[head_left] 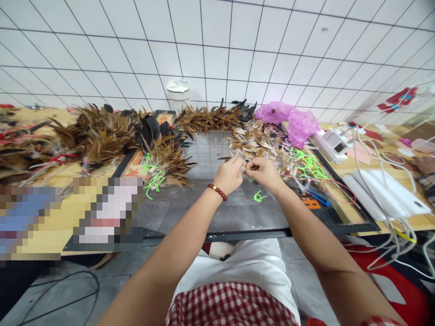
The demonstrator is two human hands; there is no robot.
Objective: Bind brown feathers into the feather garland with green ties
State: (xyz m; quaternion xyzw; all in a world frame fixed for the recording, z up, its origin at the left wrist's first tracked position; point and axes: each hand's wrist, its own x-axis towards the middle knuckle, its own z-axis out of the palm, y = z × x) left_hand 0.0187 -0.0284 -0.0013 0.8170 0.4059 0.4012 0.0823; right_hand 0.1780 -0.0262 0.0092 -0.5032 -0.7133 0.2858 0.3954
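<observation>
Well left of the left grip (230, 175), a heap of brown feathers (102, 129) lies on the wooden counter (68, 175). Nearer to that grip sits a feather bundle (168, 158) trailing green string; beyond it stands a white lidded cup (178, 96). A feather row (209, 120) lies beyond the left grip. Its fingers are pinched together on a small piece (243, 168), too small to identify, between the two grips. The right grip (263, 172) also pinches this piece, with pale loose feathers (251, 141) just beyond and a green loop (259, 196) just below. Right of the right grip lie a pink bag (299, 122), a green string tangle (309, 164) and a blue-handled tool (318, 198).
</observation>
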